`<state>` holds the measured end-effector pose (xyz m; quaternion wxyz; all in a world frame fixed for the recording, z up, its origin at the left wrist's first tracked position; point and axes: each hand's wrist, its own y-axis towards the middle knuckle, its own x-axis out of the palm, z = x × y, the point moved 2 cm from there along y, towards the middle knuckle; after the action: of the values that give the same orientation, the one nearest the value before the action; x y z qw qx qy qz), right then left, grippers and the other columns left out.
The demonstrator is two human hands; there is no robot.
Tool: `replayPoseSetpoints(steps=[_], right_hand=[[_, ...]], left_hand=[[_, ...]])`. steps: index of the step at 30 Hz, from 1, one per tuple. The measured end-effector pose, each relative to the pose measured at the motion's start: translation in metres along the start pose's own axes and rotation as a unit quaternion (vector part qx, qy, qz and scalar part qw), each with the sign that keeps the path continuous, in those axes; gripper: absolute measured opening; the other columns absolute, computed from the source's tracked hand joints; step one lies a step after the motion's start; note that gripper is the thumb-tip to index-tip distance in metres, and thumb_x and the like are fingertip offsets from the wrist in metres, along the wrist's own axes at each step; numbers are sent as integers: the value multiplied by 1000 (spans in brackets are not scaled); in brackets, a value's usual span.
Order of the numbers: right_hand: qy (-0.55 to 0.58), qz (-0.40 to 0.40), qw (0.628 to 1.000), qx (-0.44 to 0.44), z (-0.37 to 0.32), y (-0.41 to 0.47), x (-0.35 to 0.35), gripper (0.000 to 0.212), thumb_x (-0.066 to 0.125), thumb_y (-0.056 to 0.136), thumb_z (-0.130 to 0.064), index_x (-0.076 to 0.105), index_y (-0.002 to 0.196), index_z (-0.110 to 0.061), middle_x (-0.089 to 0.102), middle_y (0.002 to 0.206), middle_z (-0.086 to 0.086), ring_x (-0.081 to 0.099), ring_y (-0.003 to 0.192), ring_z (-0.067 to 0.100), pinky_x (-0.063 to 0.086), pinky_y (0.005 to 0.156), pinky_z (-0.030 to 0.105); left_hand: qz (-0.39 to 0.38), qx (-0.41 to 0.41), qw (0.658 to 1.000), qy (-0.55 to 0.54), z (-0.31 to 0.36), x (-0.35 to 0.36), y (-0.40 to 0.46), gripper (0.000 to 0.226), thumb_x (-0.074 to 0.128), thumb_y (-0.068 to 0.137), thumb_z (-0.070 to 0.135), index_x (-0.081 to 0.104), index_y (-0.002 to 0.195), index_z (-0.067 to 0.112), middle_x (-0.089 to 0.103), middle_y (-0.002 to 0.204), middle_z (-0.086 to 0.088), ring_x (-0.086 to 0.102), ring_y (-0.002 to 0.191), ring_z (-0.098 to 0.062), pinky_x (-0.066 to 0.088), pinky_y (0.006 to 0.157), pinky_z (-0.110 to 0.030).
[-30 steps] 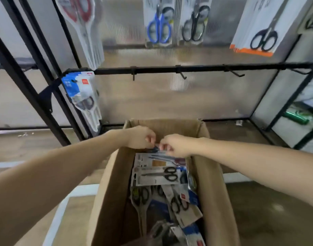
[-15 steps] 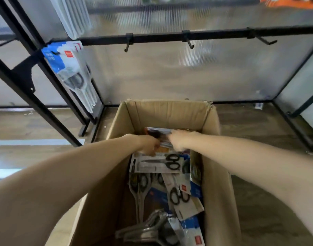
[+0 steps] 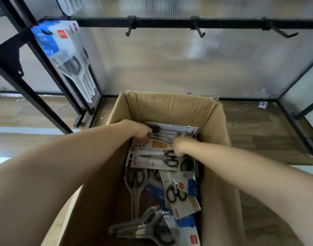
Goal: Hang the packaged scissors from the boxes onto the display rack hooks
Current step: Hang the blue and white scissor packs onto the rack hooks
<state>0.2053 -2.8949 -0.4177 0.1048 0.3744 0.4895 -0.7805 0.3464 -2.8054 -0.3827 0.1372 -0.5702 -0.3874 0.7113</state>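
An open cardboard box (image 3: 173, 107) stands on the floor below me, with several packaged scissors inside. Both my hands are down in its far end. My left hand (image 3: 141, 132) grips the left end of a grey scissors package (image 3: 171, 132) lying crosswise at the top of the pile. My right hand (image 3: 180, 144) holds the same package at its right side, fingers curled over its edge. Another carded pair with black handles (image 3: 154, 158) lies just under my wrists. Above the box runs a black rack bar (image 3: 170, 23) with bare hooks (image 3: 130, 31), (image 3: 199, 31), (image 3: 283, 33).
One stack of blue-and-white scissors packs (image 3: 67, 55) hangs at the bar's left end. Black rack uprights (image 3: 45, 77) slant down on the left, and a frame corner (image 3: 301, 132) sits on the floor at right. A ribbed translucent panel (image 3: 187, 68) backs the rack.
My view has tilted down and closer to the box. Both hands have gone from pinching something above the pile to gripping the grey package, which now lies lifted crosswise near the far wall.
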Motion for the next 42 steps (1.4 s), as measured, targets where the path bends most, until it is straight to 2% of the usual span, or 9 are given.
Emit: replayPoseSetpoints(steps=[5,10,13,17,23,27,31,36,42], right_hand=[[74,17,995,-65,7,-17,-3,72,66,89,-10,30,151,-7,51,140,16,60,114,29,50,66,30],[60,-8,997,-52,16,-15,14,115,89,68,-40,20,156,-15,18,161,12,20,146,37,36,113,50],[30,-2,999,-45,10,-11,16,116,90,63,-41,23,155,-16,19,158,13,23,144,37,39,110,53],[129,-44,987,-85,11,-10,4,87,92,60,-30,49,134,-15,65,119,10,69,100,26,61,76,37],[247,24,959,-136,21,-19,-23,58,89,63,-46,66,106,-14,71,99,3,68,87,19,54,72,30],[306,27,940,-149,27,-30,-33,61,89,64,-54,68,105,-14,69,102,2,66,94,20,54,82,34],[406,-36,901,-145,31,-40,-35,41,87,75,-27,64,104,-9,63,86,4,63,77,19,53,58,27],[407,-26,906,-115,33,-46,-39,20,75,87,-13,69,99,1,58,68,9,52,48,16,35,37,17],[368,-105,917,-113,35,-52,-42,44,76,88,-32,64,118,-2,64,98,10,61,91,26,52,65,30]], left_hand=[[27,9,1000,8,2,-12,1,31,58,96,28,57,124,17,60,124,-7,59,104,-24,49,88,-37],[5,29,999,18,13,-3,0,35,61,95,27,54,129,19,57,128,-4,58,109,-23,48,91,-37],[-12,49,998,23,19,0,-6,41,62,95,25,51,134,19,55,129,-2,55,112,-22,45,89,-34],[-7,60,998,3,19,1,-4,49,68,89,28,50,135,24,55,128,-1,54,111,-21,47,96,-40],[-52,70,995,-51,19,-7,0,74,85,71,26,49,135,30,56,124,4,57,110,-23,51,96,-47],[-15,91,994,-59,22,-13,-3,55,84,73,29,57,122,29,59,104,10,58,97,-16,52,88,-37],[84,101,991,-39,23,-17,-7,7,69,88,24,66,92,19,66,84,2,63,65,-14,49,58,-22],[4,59,997,-51,26,-18,-30,13,64,91,17,64,104,15,68,83,-7,68,63,-20,55,57,-33],[10,36,999,-10,21,-5,-44,28,71,84,27,64,111,23,66,105,-2,66,92,-23,58,84,-42]])
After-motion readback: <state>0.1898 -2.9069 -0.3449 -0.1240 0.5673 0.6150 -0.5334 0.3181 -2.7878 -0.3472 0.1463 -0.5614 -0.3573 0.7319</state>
